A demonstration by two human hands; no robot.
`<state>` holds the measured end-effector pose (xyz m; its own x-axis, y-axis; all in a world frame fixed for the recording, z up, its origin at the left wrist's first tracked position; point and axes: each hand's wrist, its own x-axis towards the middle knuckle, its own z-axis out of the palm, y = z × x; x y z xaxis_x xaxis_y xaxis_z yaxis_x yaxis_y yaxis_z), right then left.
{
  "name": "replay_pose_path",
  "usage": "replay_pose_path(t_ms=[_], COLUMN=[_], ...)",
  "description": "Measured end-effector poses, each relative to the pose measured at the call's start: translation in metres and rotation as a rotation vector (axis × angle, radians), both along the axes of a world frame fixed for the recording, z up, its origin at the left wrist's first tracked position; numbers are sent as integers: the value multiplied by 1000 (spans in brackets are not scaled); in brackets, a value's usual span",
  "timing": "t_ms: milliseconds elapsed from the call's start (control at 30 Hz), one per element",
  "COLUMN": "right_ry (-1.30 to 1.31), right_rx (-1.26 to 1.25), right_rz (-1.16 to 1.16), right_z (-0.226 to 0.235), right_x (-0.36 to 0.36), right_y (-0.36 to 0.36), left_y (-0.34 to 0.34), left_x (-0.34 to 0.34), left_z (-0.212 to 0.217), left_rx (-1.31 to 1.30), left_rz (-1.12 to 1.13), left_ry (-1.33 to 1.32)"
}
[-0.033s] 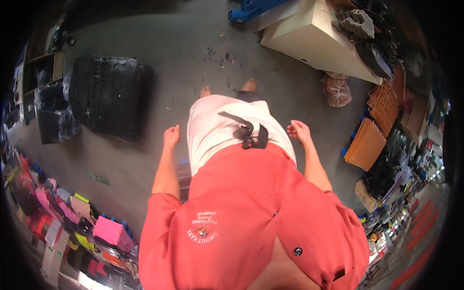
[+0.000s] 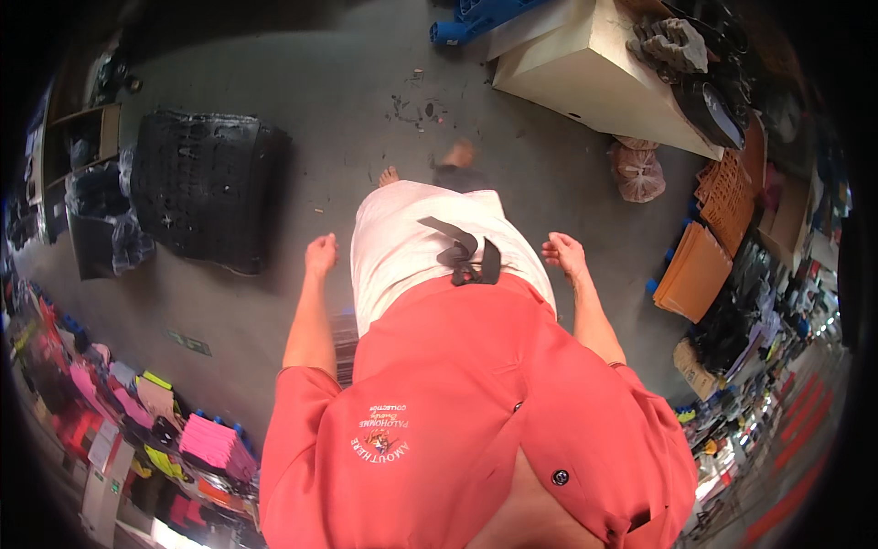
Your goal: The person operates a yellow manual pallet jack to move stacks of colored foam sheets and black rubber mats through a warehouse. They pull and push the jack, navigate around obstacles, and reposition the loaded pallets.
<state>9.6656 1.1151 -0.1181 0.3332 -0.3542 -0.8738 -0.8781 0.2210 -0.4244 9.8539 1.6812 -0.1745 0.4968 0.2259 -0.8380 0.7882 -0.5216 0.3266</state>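
My left hand (image 2: 321, 253) hangs beside my left hip, loosely bent, slightly blurred and holding nothing I can see. On the other side, my right hand (image 2: 564, 253) is held out past my right hip with its fingers half bent and a little apart, nothing in it. Between them a white cloth (image 2: 416, 242) covers my lap and thighs, with a black tie (image 2: 465, 252) knotted at the waist below my red shirt (image 2: 439, 366). Neither hand touches the cloth. My bare feet show on the grey floor beyond its edge.
A large black plastic-wrapped bundle (image 2: 201, 188) lies ahead left. Ahead right stand a pale table (image 2: 585, 82) and a blue frame (image 2: 476, 23). Pinkish bags (image 2: 637, 172) and orange sheets (image 2: 692, 274) line the right. Pink stacks (image 2: 215, 444) are at lower left; dark scraps (image 2: 416, 108) litter the floor.
My right foot has shifted slightly and a dark trouser cuff shows more. Both hands stay nearly in the same place.
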Motion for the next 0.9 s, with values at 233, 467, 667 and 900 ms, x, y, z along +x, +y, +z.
replay_pose_path(t_ms=[233, 467, 667, 900], right_ry=[179, -355, -988, -878], right_rx=[-88, -484, -1147, -1264], right_rz=[-40, 238, 570, 944], right_z=[-33, 80, 207, 127], right_x=[-16, 185, 361, 423], right_y=[59, 31, -41, -99], left_y=[-22, 9, -35, -128], left_x=[140, 100, 60, 143], left_z=[18, 46, 21, 2], left_rx=[-160, -131, -41, -211], left_rz=[-64, 69, 67, -204], left_ry=[-170, -72, 160, 5])
